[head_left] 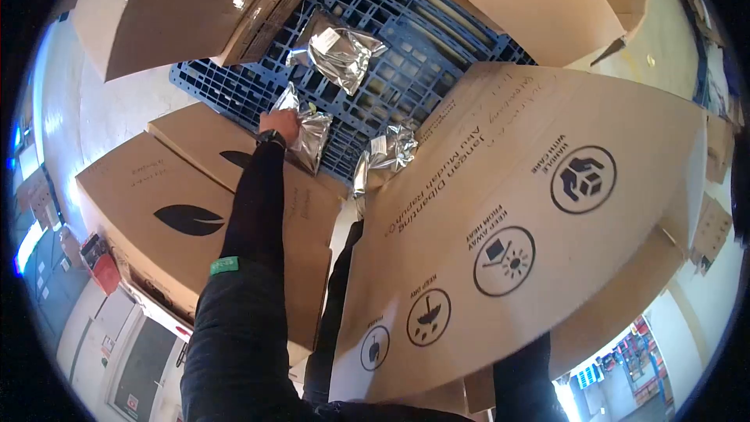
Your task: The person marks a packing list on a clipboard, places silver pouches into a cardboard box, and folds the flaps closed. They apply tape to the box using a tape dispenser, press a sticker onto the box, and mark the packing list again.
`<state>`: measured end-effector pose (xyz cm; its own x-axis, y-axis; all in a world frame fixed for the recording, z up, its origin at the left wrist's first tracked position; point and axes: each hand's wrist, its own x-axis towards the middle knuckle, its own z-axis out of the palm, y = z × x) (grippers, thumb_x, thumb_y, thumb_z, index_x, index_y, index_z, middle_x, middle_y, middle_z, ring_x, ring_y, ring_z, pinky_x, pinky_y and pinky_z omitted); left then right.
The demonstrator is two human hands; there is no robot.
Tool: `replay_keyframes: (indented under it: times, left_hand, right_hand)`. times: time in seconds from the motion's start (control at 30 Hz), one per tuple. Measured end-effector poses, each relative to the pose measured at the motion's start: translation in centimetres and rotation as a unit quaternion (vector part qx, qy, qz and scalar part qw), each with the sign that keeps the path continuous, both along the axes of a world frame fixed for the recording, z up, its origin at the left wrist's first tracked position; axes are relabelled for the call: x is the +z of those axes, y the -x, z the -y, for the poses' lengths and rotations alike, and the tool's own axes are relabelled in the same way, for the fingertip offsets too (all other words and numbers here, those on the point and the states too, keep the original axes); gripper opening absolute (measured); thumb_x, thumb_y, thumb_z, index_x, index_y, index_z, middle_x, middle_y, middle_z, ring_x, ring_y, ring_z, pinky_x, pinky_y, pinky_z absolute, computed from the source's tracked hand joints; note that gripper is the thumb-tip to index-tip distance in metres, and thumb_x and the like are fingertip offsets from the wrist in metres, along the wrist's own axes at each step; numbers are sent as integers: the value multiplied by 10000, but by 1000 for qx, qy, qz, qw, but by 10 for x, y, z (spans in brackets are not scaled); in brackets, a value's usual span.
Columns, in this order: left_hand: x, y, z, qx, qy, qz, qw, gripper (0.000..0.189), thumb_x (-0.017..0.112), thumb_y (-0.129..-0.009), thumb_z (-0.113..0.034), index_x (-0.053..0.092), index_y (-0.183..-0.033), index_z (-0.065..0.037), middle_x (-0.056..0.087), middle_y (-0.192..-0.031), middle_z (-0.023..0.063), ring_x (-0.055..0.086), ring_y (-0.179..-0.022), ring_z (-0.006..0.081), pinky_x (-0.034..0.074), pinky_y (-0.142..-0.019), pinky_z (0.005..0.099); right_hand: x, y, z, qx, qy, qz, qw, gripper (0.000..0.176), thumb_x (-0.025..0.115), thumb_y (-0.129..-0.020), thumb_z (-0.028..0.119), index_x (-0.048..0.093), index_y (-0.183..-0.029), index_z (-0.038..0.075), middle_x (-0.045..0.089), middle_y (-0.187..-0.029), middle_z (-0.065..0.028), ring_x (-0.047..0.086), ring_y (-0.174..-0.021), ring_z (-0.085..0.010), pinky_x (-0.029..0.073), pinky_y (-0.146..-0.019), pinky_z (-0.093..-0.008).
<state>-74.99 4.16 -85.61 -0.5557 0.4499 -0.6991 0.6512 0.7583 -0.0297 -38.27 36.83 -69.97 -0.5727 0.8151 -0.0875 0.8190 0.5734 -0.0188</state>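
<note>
My left hand [281,126], with a dark watch at the wrist, reaches far forward over the blue pallet. Its fingers are closed on a silver foil pouch [312,139]. A second foil pouch [341,59] with a white label lies farther out on the pallet. Nearer, a third foil pouch [388,148] rests beside the edge of a large cardboard box [500,211] printed with handling symbols. That box stands tilted across my right side. A dark sleeve [522,379] goes behind it, and my right hand is hidden.
The blue plastic pallet [391,82] has an open grid top. Closed cardboard boxes [168,203] with black leaf marks stand at left. More cardboard boxes [187,12] rise at the far left, and an open cardboard box [531,0] sits at the far right.
</note>
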Motion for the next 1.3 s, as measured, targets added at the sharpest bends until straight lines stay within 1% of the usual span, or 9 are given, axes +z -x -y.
replay_keyframes:
  times: [0.17,0.37,0.53,0.63,0.73,0.9,1.1,1.2,1.3]
  left_hand:
    - [94,39,-7,-101,-46,109,988,335,516,-936,-369,654,-1007,-72,687,-981,170,648,-905,359,502,-785,496]
    - [350,59,-75,-85,-265,141,950,340,577,-939,-306,627,-853,19,632,-794,204,590,-765,393,462,-715,451]
    - [561,-6,-125,-4,-434,236,870,310,512,-975,-217,627,-998,70,602,-823,89,507,-739,104,421,-679,281]
    - [609,-38,-143,-8,-486,290,825,340,531,-954,-260,602,-1013,67,601,-889,75,520,-796,107,427,-736,267]
    - [596,-48,-160,19,-590,371,717,385,562,-927,-319,570,-1081,34,579,-913,35,509,-862,93,413,-805,250]
    - [529,-23,-151,105,-508,382,765,214,542,-1005,-268,552,-1000,-55,563,-923,-29,499,-879,52,390,-798,204]
    - [366,5,-125,324,-369,349,798,259,585,-975,-349,604,-1003,-92,580,-861,-50,519,-792,40,422,-717,221]
    - [254,9,-98,286,-338,257,859,368,633,-925,-409,646,-990,-46,644,-837,14,594,-758,131,474,-671,286]
    - [161,-20,-69,181,-306,177,918,461,666,-867,-474,666,-882,-13,696,-844,178,681,-805,316,518,-734,401]
  right_hand:
    - [35,17,-17,91,-16,-83,992,637,605,-876,249,363,-1376,-63,302,-1490,-302,349,-1364,-425,275,-1124,-476]
    - [222,98,21,-97,97,-503,854,457,684,-851,189,501,-1229,8,536,-1175,-152,544,-1043,-245,458,-888,-364]
    - [368,153,57,123,243,-434,859,1056,867,-636,454,353,-1382,-87,520,-1272,-238,568,-1153,-357,483,-936,-439]
    - [404,152,56,17,360,-519,775,814,828,-729,384,451,-1276,-86,609,-1168,-234,699,-843,-225,558,-735,-328]
    - [428,93,26,-53,352,-544,760,372,746,-835,54,545,-1135,-38,676,-1009,-101,663,-930,-154,567,-799,-316]
    - [406,24,17,-65,179,-264,946,417,745,-829,299,567,-1071,9,690,-828,-199,696,-722,-332,538,-629,-395]
    - [251,21,49,-129,282,-341,887,528,729,-829,376,535,-1119,-20,677,-787,-219,678,-773,-395,525,-696,-455]
    - [178,22,69,-250,340,-238,875,602,731,-835,293,474,-1220,-92,663,-1040,-270,640,-1000,-411,496,-868,-453]
    - [118,16,87,-154,85,-228,958,713,709,-816,333,431,-1355,-42,198,-1547,-275,208,-1393,-502,237,-1114,-572]
